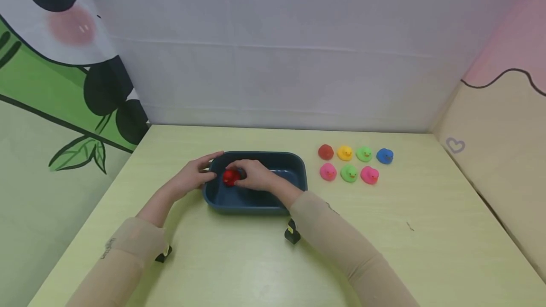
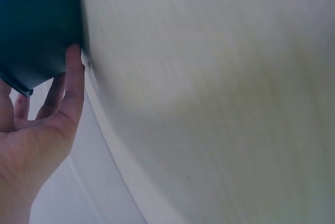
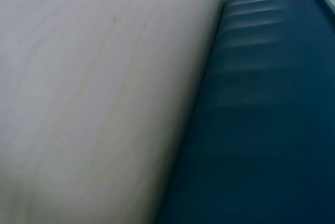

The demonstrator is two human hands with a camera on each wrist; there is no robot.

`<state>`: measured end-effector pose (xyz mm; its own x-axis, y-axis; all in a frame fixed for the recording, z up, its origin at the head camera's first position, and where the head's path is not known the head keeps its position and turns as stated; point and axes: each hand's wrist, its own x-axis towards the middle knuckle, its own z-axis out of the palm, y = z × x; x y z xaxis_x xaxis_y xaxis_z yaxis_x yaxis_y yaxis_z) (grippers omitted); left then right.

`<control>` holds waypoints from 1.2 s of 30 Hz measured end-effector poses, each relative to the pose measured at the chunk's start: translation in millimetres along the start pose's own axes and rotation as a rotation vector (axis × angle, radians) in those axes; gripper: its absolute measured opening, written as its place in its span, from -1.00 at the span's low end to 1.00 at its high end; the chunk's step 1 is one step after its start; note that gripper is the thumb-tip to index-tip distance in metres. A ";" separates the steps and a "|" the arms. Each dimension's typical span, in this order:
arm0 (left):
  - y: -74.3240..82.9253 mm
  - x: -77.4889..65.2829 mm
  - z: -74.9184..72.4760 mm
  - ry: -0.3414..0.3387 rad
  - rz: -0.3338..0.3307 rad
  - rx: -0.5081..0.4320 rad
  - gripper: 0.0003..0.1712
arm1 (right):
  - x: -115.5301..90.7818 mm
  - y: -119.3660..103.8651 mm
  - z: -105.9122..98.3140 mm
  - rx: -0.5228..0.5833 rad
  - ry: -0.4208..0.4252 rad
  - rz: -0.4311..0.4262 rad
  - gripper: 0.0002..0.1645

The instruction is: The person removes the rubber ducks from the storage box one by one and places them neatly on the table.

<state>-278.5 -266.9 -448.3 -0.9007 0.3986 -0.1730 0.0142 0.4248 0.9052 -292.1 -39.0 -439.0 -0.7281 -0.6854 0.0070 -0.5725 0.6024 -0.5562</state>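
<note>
A dark blue rectangular tray (image 1: 256, 210) lies on the table. My left hand (image 1: 194, 174) holds its left end, fingers at the rim and along the outer wall; in the left wrist view, the little finger of the left hand (image 2: 47, 130) touches the outside of the tray (image 2: 42, 20). Inside the tray's left part, my right hand (image 1: 254, 175) pinches a red rubber duck (image 1: 230, 177) between thumb and fingers. The right wrist view is mostly filled by the tray's long side wall (image 3: 261, 119), which hides the right hand and the duck.
Right of the tray stand two rows of rubber ducks: red (image 1: 326, 152), yellow (image 1: 345, 153), green (image 1: 364, 154) and blue (image 1: 385, 156) behind; pink (image 1: 328, 172), green (image 1: 349, 173) and pink (image 1: 369, 175) in front. A white cloth backdrop (image 1: 273, 84) hangs behind the table (image 1: 239, 259).
</note>
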 end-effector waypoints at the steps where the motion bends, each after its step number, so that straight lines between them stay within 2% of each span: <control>1: 0.1 -0.1 0.0 -0.001 0.000 -0.003 -0.28 | 0.2 0.3 0.3 -0.005 -0.003 0.001 -0.47; 6: -1.1 0.3 0.3 -0.005 -0.005 -0.014 -0.29 | -0.2 2.1 1.4 -0.019 -0.009 0.002 -0.50; 23: -0.2 -0.2 -0.7 -0.006 -0.004 -0.030 -0.29 | -4.4 3.3 2.0 0.038 0.020 0.010 -0.54; 36: -1.1 -1.6 -1.6 0.009 0.001 0.006 -0.28 | -5.3 -0.3 4.7 0.013 0.029 -0.020 -0.56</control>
<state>-277.8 -269.3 -448.4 -0.9044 0.3921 -0.1683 0.0181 0.4294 0.9029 -286.3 -37.4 -442.8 -0.7270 -0.6853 0.0423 -0.5825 0.5831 -0.5663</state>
